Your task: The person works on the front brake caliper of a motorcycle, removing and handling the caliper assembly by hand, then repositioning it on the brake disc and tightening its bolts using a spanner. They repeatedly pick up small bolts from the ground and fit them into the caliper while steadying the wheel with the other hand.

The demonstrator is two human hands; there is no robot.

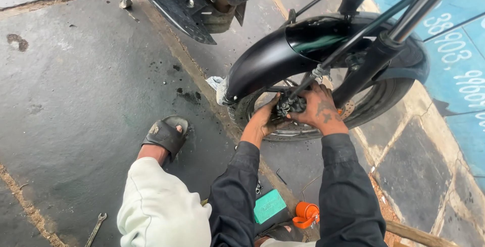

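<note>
A motorcycle front wheel (374, 106) stands under a glossy black fender (273, 57), with the fork leg (376, 55) running down to the hub. Both of my hands work at a small black brake part (289, 104) beside the wheel. My left hand (263, 120) reaches in from below and cups the part's underside. My right hand (319, 109) closes over its top and right side, fingers wrapped around it. A thin cable (333, 60) runs down into the part. The part's far side is hidden behind my fingers.
My sandalled foot (165, 135) rests on wet dark pavement. A wrench (96, 228) lies at the lower left. A green pad (269, 205) and an orange cap-like object (306, 214) lie near my knees. Another motorcycle's underside (194, 4) stands behind.
</note>
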